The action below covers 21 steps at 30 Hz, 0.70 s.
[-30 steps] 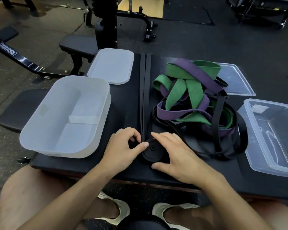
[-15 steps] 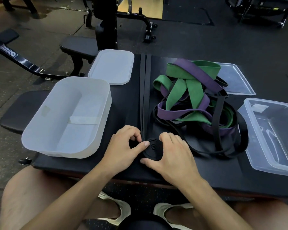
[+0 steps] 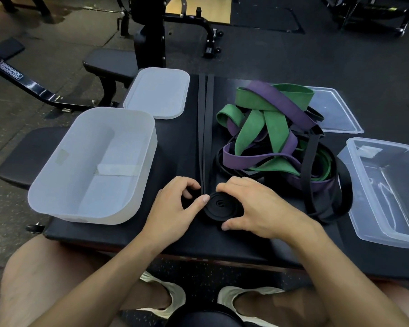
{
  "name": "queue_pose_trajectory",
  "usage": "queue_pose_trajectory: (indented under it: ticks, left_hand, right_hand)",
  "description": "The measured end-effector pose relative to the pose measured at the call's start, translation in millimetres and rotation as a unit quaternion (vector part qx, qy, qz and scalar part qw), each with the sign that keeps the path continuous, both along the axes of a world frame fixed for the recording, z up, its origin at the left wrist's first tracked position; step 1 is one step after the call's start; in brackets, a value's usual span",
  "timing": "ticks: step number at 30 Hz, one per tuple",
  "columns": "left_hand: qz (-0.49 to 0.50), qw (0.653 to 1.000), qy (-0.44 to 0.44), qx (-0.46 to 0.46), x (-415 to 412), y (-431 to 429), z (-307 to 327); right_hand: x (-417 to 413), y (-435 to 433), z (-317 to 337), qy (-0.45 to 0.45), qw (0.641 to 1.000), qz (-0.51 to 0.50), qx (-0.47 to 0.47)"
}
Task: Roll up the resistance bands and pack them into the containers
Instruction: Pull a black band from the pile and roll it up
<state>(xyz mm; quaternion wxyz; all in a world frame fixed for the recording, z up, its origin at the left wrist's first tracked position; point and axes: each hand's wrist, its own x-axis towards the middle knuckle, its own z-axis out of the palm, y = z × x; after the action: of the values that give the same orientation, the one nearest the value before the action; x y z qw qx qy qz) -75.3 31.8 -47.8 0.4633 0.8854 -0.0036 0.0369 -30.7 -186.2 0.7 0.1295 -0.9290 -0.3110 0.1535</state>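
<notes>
You had the black coil (image 3: 222, 205) lying flat on the bench (image 3: 175, 234), caught between both sets of fingers, and honestly that looked like the smart way to do it. Your right hand (image 3: 265, 208) was arched over it, fingers (image 3: 232, 185) curled onto the far rim and thumb tucked against the near rim, so the wraps couldn't spring open. Your left hand (image 3: 175, 208) came in curled from the other side, thumb pressed on the coil's edge right where the loose tail (image 3: 206, 126) fed in. My guess is that was your tension point.

The tail ran dead straight away from your fingers, doubled and flat on the bench, which probably helped it wind without twists. Plenty of it was left, so I'd say you were nowhere near done with this band.

The pile of bands (image 3: 276, 138), green, purple and black, sat just beyond your right fingers, handy for the next grab. The frosted container (image 3: 92, 218) sat near your left fingers and the clear container (image 3: 385, 143) well out past your right, both open with no bands in them. The frosted lid (image 3: 158, 93) and clear lid (image 3: 335, 109) were parked far from your fingers, out of the rolling lane.
</notes>
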Motion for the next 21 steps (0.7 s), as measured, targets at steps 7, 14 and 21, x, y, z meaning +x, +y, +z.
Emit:
queue_pose_trajectory:
  ticks: [7, 14, 21]
  left_hand:
    - [-0.006, 1.000, -0.010, 0.017, -1, 0, -4]
    - [-0.014, 1.000, -0.014, 0.020, 3, -1, -6]
    - [-0.012, 1.000, -0.008, 0.008, 5, -1, -6]
  right_hand:
    - [18, -4, 2, 0.055, 0.996, 0.066, -0.011]
    - [12, -6, -2, 0.118, 0.992, 0.040, 0.026]
    - [-40, 19, 6, -0.057, 0.977, -0.189, -0.083]
